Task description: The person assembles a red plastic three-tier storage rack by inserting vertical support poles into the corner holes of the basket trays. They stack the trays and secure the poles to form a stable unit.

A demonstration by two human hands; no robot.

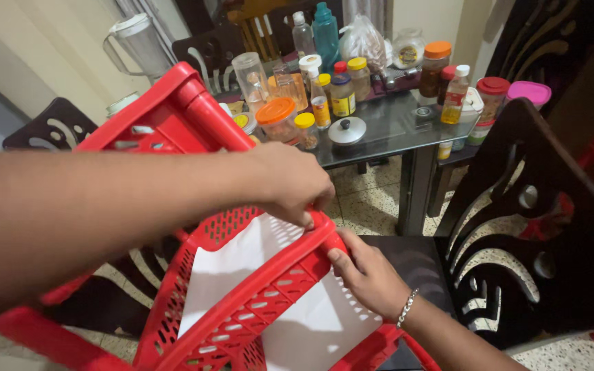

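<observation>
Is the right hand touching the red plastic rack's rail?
Touching. The head view shows the right hand with its thumb pressed on the red plastic rack rail; the left hand grips it too.

Even indoor light, glare on the glass tabletop [386, 127], near forearm softly blurred.

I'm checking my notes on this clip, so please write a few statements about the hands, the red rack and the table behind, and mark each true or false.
1. Both hands grip the red plastic rack. True: the left hand holds its top rail and the right hand its corner.
2. The right wrist is bare. False: it wears a silver bracelet.
3. White paper lies inside the rack. True.
4. The glass table holds only plates. False: jars and bottles crowd it.
5. The chair at right is white. False: it is dark, with carved cut-outs.
</observation>
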